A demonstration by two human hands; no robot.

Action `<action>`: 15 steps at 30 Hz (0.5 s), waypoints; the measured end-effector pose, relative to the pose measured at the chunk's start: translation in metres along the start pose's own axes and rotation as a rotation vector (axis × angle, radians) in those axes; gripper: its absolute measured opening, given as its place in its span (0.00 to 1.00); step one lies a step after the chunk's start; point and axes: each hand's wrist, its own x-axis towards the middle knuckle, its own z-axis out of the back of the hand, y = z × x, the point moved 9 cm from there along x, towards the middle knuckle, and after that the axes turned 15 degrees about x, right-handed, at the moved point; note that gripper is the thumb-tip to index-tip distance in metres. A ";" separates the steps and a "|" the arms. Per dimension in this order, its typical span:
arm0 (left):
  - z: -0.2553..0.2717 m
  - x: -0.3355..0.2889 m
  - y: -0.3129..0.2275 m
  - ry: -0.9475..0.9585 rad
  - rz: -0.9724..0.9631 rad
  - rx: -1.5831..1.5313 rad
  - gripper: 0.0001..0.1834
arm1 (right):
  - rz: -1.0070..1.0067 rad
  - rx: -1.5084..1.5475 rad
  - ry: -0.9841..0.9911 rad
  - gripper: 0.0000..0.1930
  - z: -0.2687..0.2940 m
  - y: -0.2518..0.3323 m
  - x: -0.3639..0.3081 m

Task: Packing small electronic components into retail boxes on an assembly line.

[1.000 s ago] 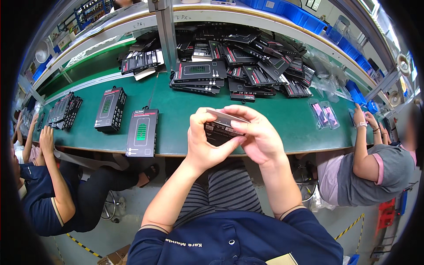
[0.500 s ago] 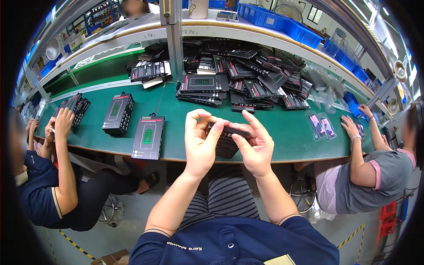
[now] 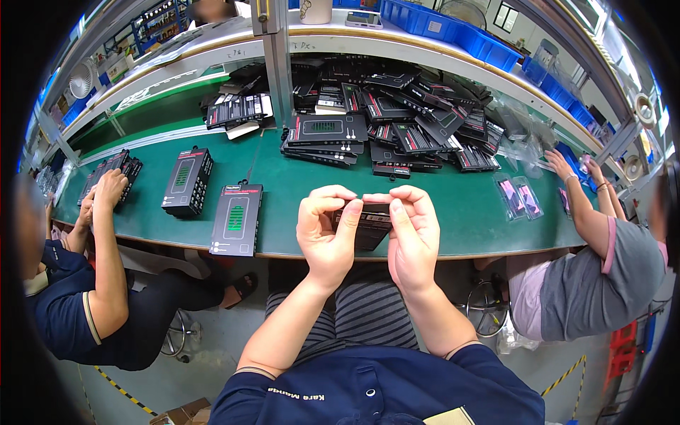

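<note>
My left hand (image 3: pixel 324 237) and my right hand (image 3: pixel 413 241) are closed on a flat black cardboard box (image 3: pixel 371 236) just over the table's front edge. Both thumbs press along its upper end, with the fingertips behind it. The fingers hide parts of that end, so whether its flap is fully tucked in cannot be made out. To the left of my hands, a black box with a green printed panel (image 3: pixel 236 221) lies on the green table (image 3: pixel 290 205). Beyond that one is a neat stack of similar boxes (image 3: pixel 185 180).
A large jumbled pile of black boxes (image 3: pixel 418 131) fills the back, beside a metal post (image 3: pixel 277 78). Clear packs (image 3: pixel 519 197) lie to the right. Co-workers sit on both sides; a hand (image 3: pixel 110 188) at left touches boxes. Blue bins (image 3: pixel 425 25) stand on the shelf above.
My thumbs have moved up to the box's upper end, where a dark flap showed between them before. At right, the co-worker's hands have shifted farther back; at left, one has come down onto the boxes.
</note>
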 end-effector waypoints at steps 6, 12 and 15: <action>0.007 0.003 -0.011 -0.036 -0.336 0.280 0.15 | 0.293 -0.232 0.156 0.10 0.001 -0.001 -0.004; 0.022 0.008 -0.024 0.022 -0.309 0.533 0.13 | 0.547 -0.624 0.326 0.25 -0.004 -0.005 -0.030; 0.042 -0.026 0.069 0.132 1.008 -0.332 0.37 | 0.597 -0.827 0.746 0.20 -0.050 -0.008 -0.049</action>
